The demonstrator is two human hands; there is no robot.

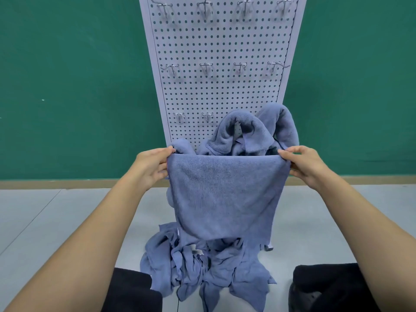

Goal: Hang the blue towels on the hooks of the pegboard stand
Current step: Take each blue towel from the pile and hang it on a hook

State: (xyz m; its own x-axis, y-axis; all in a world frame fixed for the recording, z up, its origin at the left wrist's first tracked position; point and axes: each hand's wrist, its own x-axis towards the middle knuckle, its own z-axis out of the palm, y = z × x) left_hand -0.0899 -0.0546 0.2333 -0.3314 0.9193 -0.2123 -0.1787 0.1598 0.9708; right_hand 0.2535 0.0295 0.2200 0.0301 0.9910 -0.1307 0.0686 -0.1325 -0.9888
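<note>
Two hands stretch one blue terry towel (227, 194) before white perforated pegboard stand (220, 52) | left hand (152, 167), right hand (308, 165) pinch its top corners | more blue towels: hung on lower hooks (252, 129), heaped on grey floor (202, 266)

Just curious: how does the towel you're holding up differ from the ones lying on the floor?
The held towel is stretched flat between the left hand and right hand; the floor towels lie crumpled. One hangs raised, the others are heaped low. Both are blue terry cloth.
</note>
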